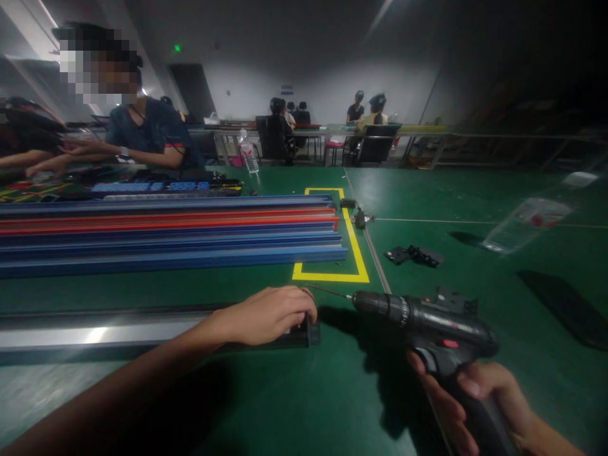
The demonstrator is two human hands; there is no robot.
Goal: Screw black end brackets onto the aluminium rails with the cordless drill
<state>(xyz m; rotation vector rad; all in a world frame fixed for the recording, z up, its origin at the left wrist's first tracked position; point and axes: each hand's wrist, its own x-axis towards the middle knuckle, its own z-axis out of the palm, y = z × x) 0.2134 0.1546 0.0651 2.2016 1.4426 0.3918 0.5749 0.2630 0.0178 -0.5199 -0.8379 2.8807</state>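
Note:
My right hand [479, 405] is wrapped round the handle of a black cordless drill [427, 323], a finger by its trigger. The drill's long thin bit points left, its tip close to the fingers of my left hand [268, 313]. That hand lies over the right end of a long metal rail [118, 330] with a silver face and dark edges, fingers curled round it. A black end piece [313, 332] shows at the rail's tip, partly hidden by my fingers. Beyond lie several long blue rails [190, 256] and red rails [237, 218] side by side.
Yellow tape [332, 277] marks the green table [408, 190]. Small black brackets [413, 255] lie beyond the drill. A clear bottle [527, 221] stands at right near a dark flat object [565, 307]; another bottle [247, 152] is farther back. A co-worker [147, 133] is at left.

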